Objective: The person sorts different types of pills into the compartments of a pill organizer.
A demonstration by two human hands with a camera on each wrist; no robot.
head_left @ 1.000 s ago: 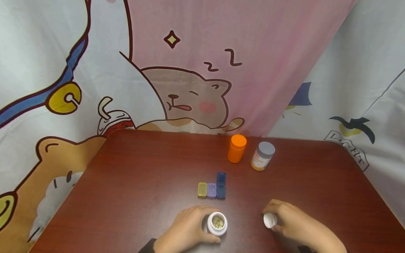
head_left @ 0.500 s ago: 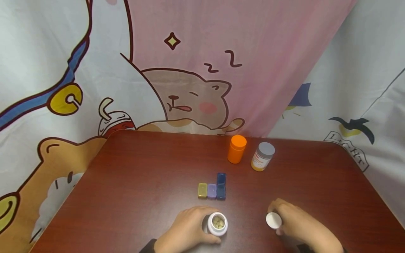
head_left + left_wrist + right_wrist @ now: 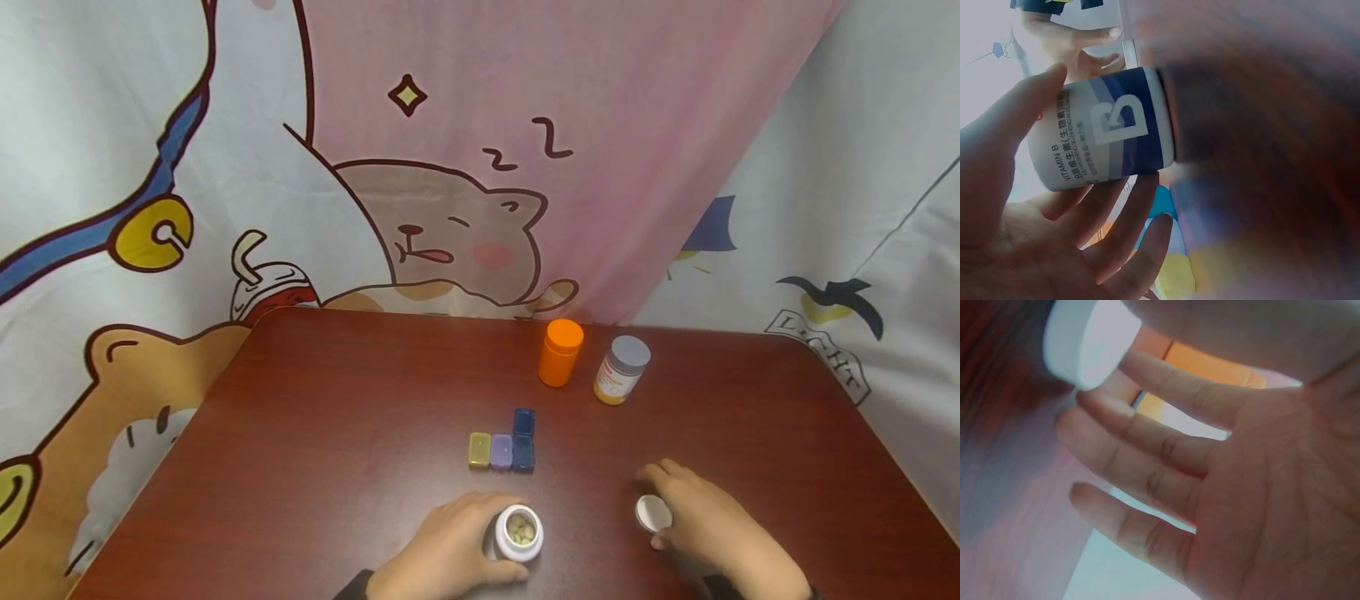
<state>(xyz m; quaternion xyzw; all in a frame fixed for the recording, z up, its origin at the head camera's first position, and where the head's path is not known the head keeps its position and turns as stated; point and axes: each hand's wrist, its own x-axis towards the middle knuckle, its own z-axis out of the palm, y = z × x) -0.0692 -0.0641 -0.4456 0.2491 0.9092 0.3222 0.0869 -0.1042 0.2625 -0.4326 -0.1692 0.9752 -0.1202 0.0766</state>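
Note:
My left hand (image 3: 457, 542) grips a white pill bottle (image 3: 1107, 128), thumb on one side and fingers on the other. It stands uncapped, with pale tablets (image 3: 520, 529) inside. A blue label with a large B and "VITAMIN B" shows in the left wrist view. At the right, a white bottle cap (image 3: 653, 513) lies on the table, between the spread thumb and forefinger of my right hand (image 3: 697, 512). The right fingers are fairly straight in the right wrist view. Beyond the bottle sits a small pill case (image 3: 501, 451) in yellow, purple and dark blue; its blue lid (image 3: 524, 422) is raised.
An orange bottle (image 3: 561, 354) and a grey-lidded jar (image 3: 622, 371) stand toward the back of the dark red-brown table (image 3: 337, 400). A curtain (image 3: 450, 83) with cartoon animals hangs behind the table's far edge.
The cap has gone from tilted in my right fingers to lying flat, a little farther right. Those fingers have spread away from it. The left hand and bottle have shifted slightly right.

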